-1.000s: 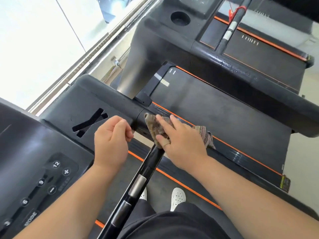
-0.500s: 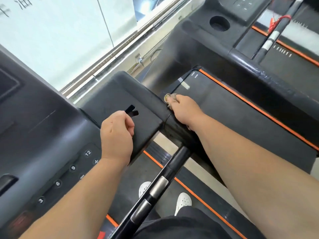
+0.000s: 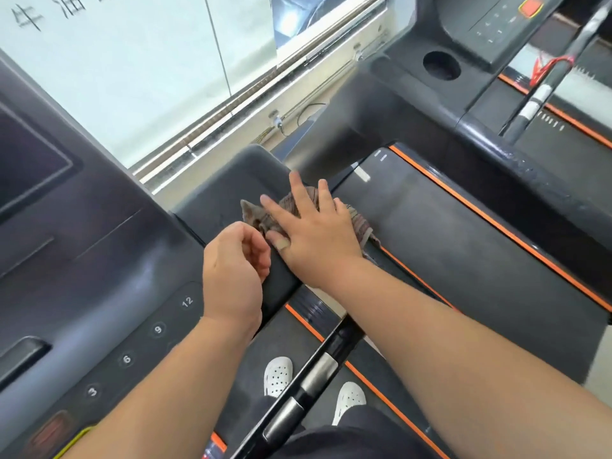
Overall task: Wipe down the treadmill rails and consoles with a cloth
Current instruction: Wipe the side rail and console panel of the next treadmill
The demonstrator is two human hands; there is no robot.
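A grey-brown striped cloth (image 3: 291, 202) lies on the black side arm (image 3: 218, 187) of the treadmill console. My right hand (image 3: 311, 236) lies flat on the cloth with fingers spread, pressing it onto the arm's right end. My left hand (image 3: 233, 270) hovers just beside it over the same arm, fingers loosely curled with nothing in them. The console panel (image 3: 99, 260) with numbered speed buttons fills the left. A black handrail (image 3: 298, 385) with silver grip sensors runs down between my forearms.
A neighbouring treadmill's belt (image 3: 463, 246) with orange trim lies to the right; a further treadmill's console (image 3: 496, 31) with a cup holder and a rail with a red cord sit top right. A frosted window (image 3: 132, 67) is ahead. My white shoes (image 3: 278, 376) stand below.
My right hand has come back from the far edge of the arm onto its top and flattened, spreading the cloth. The left hand has shifted slightly right, next to it.
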